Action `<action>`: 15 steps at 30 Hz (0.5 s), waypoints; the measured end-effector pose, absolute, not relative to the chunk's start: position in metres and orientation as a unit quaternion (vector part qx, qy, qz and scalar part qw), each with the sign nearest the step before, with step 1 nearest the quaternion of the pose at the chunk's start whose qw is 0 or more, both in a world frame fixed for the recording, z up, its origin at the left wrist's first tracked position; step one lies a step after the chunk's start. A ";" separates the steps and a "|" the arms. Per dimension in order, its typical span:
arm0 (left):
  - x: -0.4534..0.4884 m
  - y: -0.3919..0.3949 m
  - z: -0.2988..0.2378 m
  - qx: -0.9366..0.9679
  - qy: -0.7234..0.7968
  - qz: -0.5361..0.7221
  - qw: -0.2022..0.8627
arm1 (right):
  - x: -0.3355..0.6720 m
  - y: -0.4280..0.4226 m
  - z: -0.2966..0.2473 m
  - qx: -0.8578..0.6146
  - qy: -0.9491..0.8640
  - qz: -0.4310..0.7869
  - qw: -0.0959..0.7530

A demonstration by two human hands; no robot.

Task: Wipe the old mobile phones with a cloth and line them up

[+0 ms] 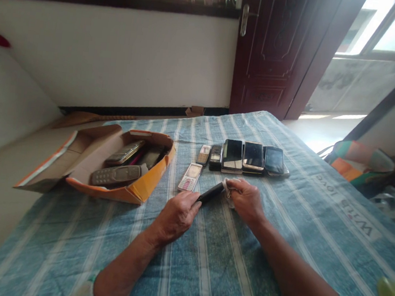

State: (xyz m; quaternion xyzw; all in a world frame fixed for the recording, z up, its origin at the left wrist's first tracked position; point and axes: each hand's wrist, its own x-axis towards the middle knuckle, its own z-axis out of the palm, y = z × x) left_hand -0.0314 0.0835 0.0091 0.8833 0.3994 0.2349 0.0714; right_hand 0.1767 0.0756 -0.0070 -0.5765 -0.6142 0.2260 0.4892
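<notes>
My left hand [177,214] is closed around the near end of a black phone [211,193], holding it just above the blue striped cloth [227,265]. My right hand [245,200] is closed on a small white cloth [226,185] pressed against the phone's far end. A pink-and-white keypad phone [190,176] lies just beyond my left hand. Behind it a row of phones [244,156] is laid side by side.
An open orange cardboard box [132,190] at the left holds several old phones, a grey keypad one [116,175] in front. A dark wooden door [276,52] stands beyond the table. Coloured bags [360,162] sit on the floor at the right.
</notes>
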 end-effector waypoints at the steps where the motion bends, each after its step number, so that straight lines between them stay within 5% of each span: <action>1: -0.031 0.084 0.009 0.883 0.399 0.237 0.070 | 0.177 0.075 -0.006 -0.577 -0.614 0.228 0.488; 7: -0.031 0.083 0.008 0.880 0.395 0.253 0.073 | 0.176 0.075 -0.003 -0.573 -0.597 0.256 0.500; 15: -0.028 0.079 0.012 0.880 0.388 0.262 0.084 | 0.174 0.075 0.002 -0.574 -0.415 0.453 0.542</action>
